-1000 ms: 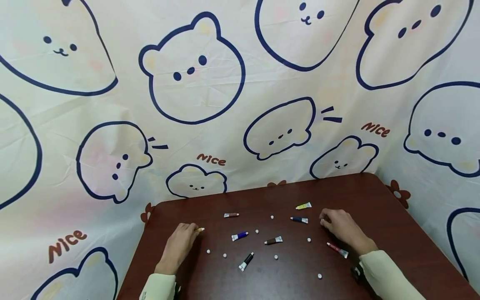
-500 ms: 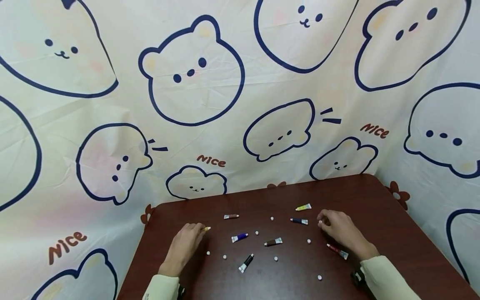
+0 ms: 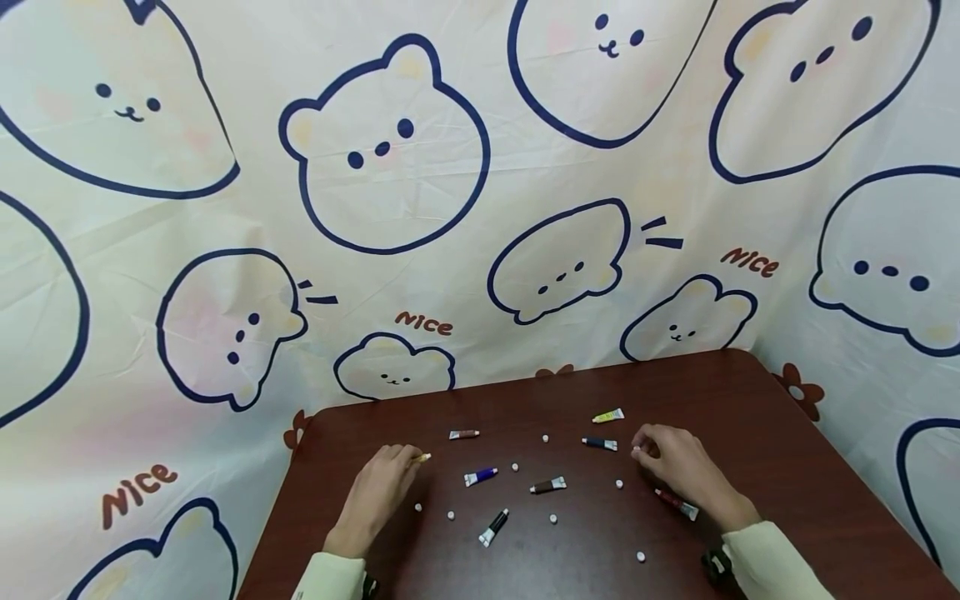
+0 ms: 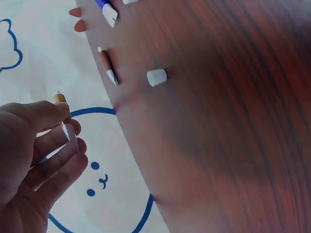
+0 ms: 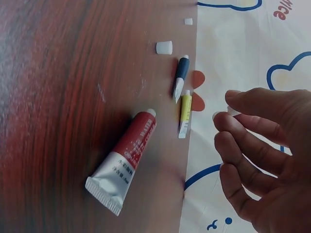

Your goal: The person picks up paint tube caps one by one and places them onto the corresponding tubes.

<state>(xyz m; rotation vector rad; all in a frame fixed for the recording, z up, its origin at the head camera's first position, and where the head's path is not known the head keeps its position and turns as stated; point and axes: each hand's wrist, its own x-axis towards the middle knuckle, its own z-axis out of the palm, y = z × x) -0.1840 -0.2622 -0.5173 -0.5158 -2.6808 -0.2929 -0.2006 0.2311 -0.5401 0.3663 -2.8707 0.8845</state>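
Observation:
In the left wrist view my left hand (image 4: 34,150) pinches a small ochre paint tube (image 4: 60,99) between thumb and fingers, its thin white nozzle bare and its silver tail against the fingers. The head view has this left hand (image 3: 380,493) raised over the table's left side. My right hand (image 3: 681,465) is over the right side, its thumb and index finger pinching a small white cap (image 5: 232,111), mostly covered by the fingertips. Below that hand lies a red paint tube (image 5: 138,138). A navy tube (image 3: 600,444) and a yellow tube (image 3: 608,416) lie left of it.
Between the hands lie a purple tube (image 3: 481,477), a dark brown tube (image 3: 548,485), a black tube (image 3: 494,527) and a reddish-brown tube (image 3: 464,434). Several white caps are scattered among them, one (image 3: 641,557) near the front. A printed cloth (image 3: 525,350) hangs behind the dark table (image 3: 420,567).
My left hand has moved right with the ochre paint tube. My right hand has shifted slightly left, and the white cap at its fingertips has come into view.

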